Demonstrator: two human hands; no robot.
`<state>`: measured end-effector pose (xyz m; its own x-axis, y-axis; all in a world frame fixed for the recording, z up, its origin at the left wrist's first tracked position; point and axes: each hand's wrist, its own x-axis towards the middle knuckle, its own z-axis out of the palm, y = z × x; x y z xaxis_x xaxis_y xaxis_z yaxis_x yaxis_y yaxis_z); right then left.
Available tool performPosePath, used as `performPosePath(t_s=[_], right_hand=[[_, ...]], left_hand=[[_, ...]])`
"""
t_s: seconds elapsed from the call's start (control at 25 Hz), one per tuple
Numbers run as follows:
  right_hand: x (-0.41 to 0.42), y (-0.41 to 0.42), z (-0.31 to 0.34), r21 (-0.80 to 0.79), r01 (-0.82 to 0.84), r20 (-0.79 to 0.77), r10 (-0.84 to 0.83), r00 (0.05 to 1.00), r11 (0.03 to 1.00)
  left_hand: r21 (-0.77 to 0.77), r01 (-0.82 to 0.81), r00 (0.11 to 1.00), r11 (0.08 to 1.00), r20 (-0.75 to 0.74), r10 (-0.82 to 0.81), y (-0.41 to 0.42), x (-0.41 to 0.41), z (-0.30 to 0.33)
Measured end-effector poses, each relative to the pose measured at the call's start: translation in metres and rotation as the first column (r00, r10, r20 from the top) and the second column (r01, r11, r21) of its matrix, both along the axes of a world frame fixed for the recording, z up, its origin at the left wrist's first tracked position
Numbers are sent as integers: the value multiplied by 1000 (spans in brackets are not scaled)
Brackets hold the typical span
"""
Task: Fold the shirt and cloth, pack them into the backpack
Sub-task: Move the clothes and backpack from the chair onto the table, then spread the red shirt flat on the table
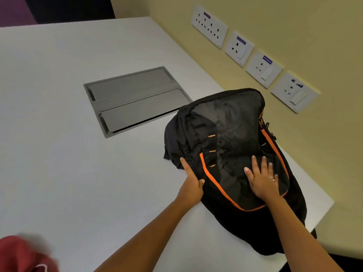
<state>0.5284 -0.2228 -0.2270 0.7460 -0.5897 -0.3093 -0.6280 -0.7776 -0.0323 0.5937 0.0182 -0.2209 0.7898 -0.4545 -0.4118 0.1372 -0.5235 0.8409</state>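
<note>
Seemingly packing was underway: right hand (262, 179), fingers straight, pressed the backpack (225, 146); left hand (191, 178) gripped its side (zipping probably next).

A black backpack (231, 154) with orange zip trim lies flat on the white counter (68, 134), its mesh-fronted panel facing up. The right hand (262, 178), with a ring on 1 finger, rests flat with spread fingers on that panel. The left hand (191, 178) grips the backpack's left edge, thumb on top. A grey 2-lid cable hatch (135, 100) is set into the counter behind. 4 socket plates (253, 55) line the yellow wall. A blurred red cloth (23, 254) sits at the lower-left corner.
</note>
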Motion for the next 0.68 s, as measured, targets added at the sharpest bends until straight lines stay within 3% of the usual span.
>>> performPosePath(t_s=[0.16, 0.28, 0.52, 0.6, 0.68], right_hand=[[4, 14, 8, 131, 80, -15, -78, 997, 988], [3, 45, 9, 179, 77, 38, -85, 996, 981], [5, 160, 9, 167, 46, 369, -106, 924, 985], [-1, 217, 15, 118, -10, 427, -42, 903, 993], [-11, 281, 18, 155, -138, 465, 51, 884, 978]], left_hand=[[42, 195, 981, 980, -2, -195, 40, -8, 5], [140, 254, 963, 957, 54, -264, 87, -16, 14], [100, -17, 947, 995, 320, -16, 225, -58, 39], [111, -130, 877, 985, 476, 62, 277, -74, 46], [145, -237, 736, 961, 672, 81, 328, -86, 52]])
